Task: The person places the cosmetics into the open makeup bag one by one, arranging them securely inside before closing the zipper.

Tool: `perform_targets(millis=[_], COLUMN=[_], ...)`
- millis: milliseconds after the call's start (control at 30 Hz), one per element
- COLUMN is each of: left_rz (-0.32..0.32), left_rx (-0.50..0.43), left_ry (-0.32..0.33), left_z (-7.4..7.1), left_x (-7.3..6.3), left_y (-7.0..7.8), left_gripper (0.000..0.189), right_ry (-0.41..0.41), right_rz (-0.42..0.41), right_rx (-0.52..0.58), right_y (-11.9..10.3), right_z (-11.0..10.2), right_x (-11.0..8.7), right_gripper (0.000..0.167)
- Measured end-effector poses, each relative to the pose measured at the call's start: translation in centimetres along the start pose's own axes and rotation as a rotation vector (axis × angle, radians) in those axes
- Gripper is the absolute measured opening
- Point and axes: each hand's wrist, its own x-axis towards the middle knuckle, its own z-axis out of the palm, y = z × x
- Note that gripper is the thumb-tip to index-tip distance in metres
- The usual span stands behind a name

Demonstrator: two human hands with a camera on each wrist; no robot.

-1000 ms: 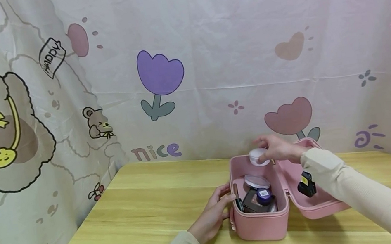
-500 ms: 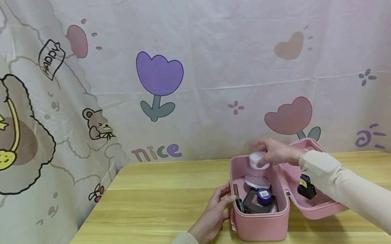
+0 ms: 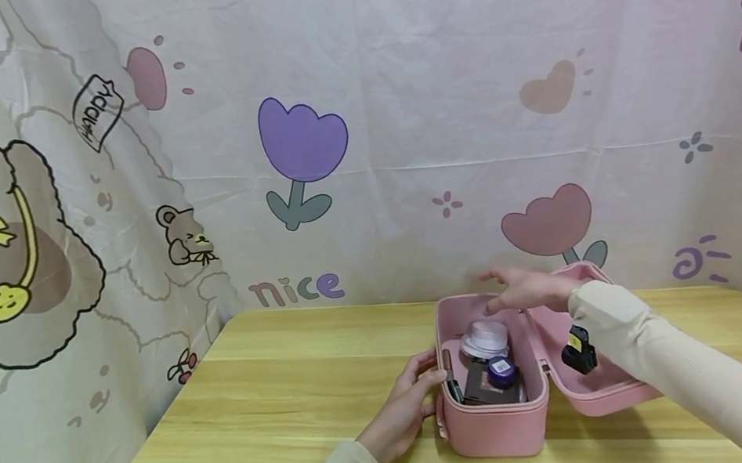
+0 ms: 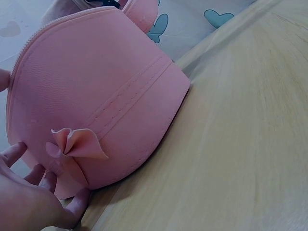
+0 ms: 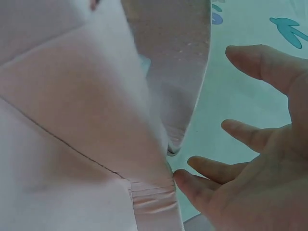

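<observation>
A pink makeup case (image 3: pixel 495 435) stands with its lid (image 3: pixel 615 396) swung out to the right. My left hand (image 3: pixel 406 404) grips the case's left side, the thumb at the rim; in the left wrist view its fingers touch the wall beside a pink bow (image 4: pixel 82 144). Over the far end of the case hovers my right hand (image 3: pixel 529 290), fingers spread and holding nothing. Below it, a white round jar (image 3: pixel 488 335) sits on a round clear-lidded compact (image 3: pixel 471 352) inside. Nearer lie a small blue jar (image 3: pixel 502 373), a dark flat box (image 3: pixel 480 388) and a slim dark tube (image 3: pixel 454 387).
The case stands on a wooden table (image 3: pixel 281 402), whose surface extends to its left. Behind the table hangs a pale curtain (image 3: pixel 399 125) printed with flowers and bears. A black wrist camera mount (image 3: pixel 578 351) on the right sleeve overlaps the lid.
My right hand has let go of the white jar, which has gone down into the case onto the compact. Its fingers have spread. My left hand has stayed in place.
</observation>
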Motion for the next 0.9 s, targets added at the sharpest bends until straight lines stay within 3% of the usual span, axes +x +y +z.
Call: perform_targets(millis=[167, 400, 667, 800, 900], left_rz=[-0.001, -0.001, 0.023, 0.013, 0.020], left_rx=[-0.002, 0.006, 0.016, 0.009, 0.000], left_ry=[-0.001, 0.005, 0.004, 0.002, 0.004], left_z=[0.1, 0.1, 0.1, 0.2, 0.4], left_x=[0.0, 0.0, 0.6, 0.3, 0.4], left_y=[0.0, 0.0, 0.3, 0.0, 0.0], left_gripper=[0.057, 0.056, 0.057, 0.057, 0.058], right_ry=[-0.001, -0.041, -0.051, -0.067, -0.016], right_rz=[-0.008, -0.038, -0.100, -0.053, -0.046], right_rx=[-0.013, -0.018, -0.048, 0.001, -0.054], right_y=[-0.1, -0.5, -1.6, -2.5, -3.4], right_z=[0.1, -0.1, -1.7, -2.4, -3.4], right_x=[0.0, -0.2, -0.4, -1.1, -2.0], right_gripper=[0.069, 0.087, 0.092, 0.093, 0.089])
